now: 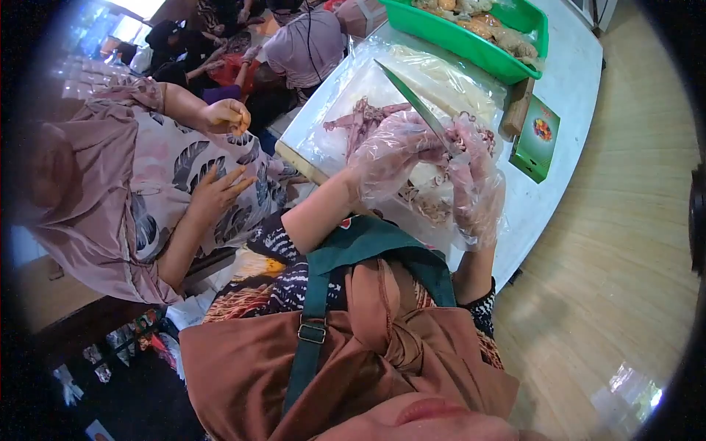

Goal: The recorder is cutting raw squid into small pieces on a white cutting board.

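Observation:
Both my hands wear clear plastic gloves and meet above a white table (579, 71) covered with plastic. In my right hand (475, 184) is a knife (411, 96), its long blade pointing up and to the left; the grip is hidden by the fingers. My left hand (394, 149) is curled around a pale piece of what looks like squid, mostly hidden by the glove and blade. Curled tentacles (480, 129) show beside the fingers. More tentacle pieces (430, 201) lie below my hands, and a reddish tentacle cluster (361, 121) rests to the left on the plastic sheet (369, 71).
A green plastic basin (469, 47) with seafood pieces stands at the table's far end. Beside it are a wooden block (517, 107) and a green box (536, 138). To my left, a person (193, 160) sits close to the table; several people are farther back.

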{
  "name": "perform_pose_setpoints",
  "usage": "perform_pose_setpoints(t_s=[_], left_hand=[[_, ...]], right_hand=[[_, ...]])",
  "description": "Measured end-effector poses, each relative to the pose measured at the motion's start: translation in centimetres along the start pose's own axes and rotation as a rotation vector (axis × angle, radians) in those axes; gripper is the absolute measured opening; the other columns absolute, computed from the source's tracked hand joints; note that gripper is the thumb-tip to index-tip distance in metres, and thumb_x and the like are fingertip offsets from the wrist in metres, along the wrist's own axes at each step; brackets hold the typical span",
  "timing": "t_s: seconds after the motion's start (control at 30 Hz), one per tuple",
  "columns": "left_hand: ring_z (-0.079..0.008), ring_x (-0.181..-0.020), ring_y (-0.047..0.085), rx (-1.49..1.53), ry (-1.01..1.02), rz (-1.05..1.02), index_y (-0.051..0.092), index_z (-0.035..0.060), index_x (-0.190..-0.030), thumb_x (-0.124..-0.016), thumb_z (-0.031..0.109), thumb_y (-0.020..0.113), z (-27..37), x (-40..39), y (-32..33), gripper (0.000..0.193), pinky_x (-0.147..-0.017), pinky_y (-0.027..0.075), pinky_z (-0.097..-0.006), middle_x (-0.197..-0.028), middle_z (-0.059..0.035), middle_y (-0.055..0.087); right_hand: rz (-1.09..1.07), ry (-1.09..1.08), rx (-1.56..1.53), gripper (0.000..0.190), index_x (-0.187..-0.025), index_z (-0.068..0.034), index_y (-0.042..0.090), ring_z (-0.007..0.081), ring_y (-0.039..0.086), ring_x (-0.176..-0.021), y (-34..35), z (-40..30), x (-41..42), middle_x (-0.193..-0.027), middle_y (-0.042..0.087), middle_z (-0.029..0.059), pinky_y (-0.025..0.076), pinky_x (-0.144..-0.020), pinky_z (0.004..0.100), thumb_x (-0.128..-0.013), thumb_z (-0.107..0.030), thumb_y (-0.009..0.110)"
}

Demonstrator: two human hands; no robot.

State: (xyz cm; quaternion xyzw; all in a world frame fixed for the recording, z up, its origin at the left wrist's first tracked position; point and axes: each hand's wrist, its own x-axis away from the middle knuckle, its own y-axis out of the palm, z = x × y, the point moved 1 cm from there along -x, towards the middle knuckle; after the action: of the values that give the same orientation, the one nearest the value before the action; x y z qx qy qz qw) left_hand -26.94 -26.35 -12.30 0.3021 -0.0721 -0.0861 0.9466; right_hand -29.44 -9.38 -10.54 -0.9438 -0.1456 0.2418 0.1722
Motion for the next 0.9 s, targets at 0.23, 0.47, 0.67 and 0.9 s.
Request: perform_pose_setpoints(t_s=[0.23, 0.47, 0.67, 0.9], left_hand=[[-0.0169, -0.083, 0.065, 0.052, 0.027, 0.136, 0.066, -0.0008, -0.097, -0.089, 0.01, 0.068, -0.8, -0.7, -0.2, 0.014, -0.076, 0.053, -0.0291, -0.091, -0.0082, 0.068], [-0.0172, -0.089, 0.066, -0.112, 0.178, -0.021, 0.065, -0.0004, -0.097, -0.092, 0.012, 0.065, -1.3, -0.2, -0.6, 0.014, -0.076, 0.054, -0.0294, -0.094, -0.0101, 0.069], [-0.0161, -0.084, 0.066, -0.167, -0.04, 0.129, 0.065, -0.0031, -0.106, -0.087, 0.008, 0.069, -0.6, -0.9, -0.2, 0.022, -0.076, 0.053, -0.028, -0.093, -0.0106, 0.069], [-0.0163, -0.085, 0.066, -0.106, 0.025, 0.026, 0.065, -0.0027, -0.1, -0.088, 0.009, 0.069, -0.9, -1.3, -0.7, 0.018, -0.078, 0.053, -0.0282, -0.096, -0.0103, 0.069]], right_hand=[[-0.044, 0.074, -0.048, 0.044, -0.122, -0.006, 0.059, 0.0352, 0.063, -0.104, 0.0, 0.1, 0.0, -0.111, 0.066, 0.0169, 0.048, -0.089, 0.0386, -0.096, -0.04, 0.051], [-0.037, 0.102, -0.054, 0.04, -0.117, -0.005, 0.059, 0.029, 0.065, -0.092, 0.2, -0.2, 0.1, -0.099, 0.066, 0.0137, 0.049, -0.082, 0.0357, -0.096, -0.038, 0.052], [-0.072, 0.256, -0.117, 0.041, -0.115, -0.002, 0.061, 0.0198, 0.062, -0.082, -0.3, 1.1, 0.5, -0.091, 0.065, 0.0104, 0.048, -0.078, 0.0318, -0.097, -0.038, 0.052], [-0.029, 0.397, -0.353, 0.041, -0.116, 0.001, 0.061, 0.0104, 0.046, -0.067, -0.9, 2.6, 0.6, -0.07, 0.052, 0.0009, 0.039, -0.063, 0.0264, -0.098, -0.034, 0.049]])
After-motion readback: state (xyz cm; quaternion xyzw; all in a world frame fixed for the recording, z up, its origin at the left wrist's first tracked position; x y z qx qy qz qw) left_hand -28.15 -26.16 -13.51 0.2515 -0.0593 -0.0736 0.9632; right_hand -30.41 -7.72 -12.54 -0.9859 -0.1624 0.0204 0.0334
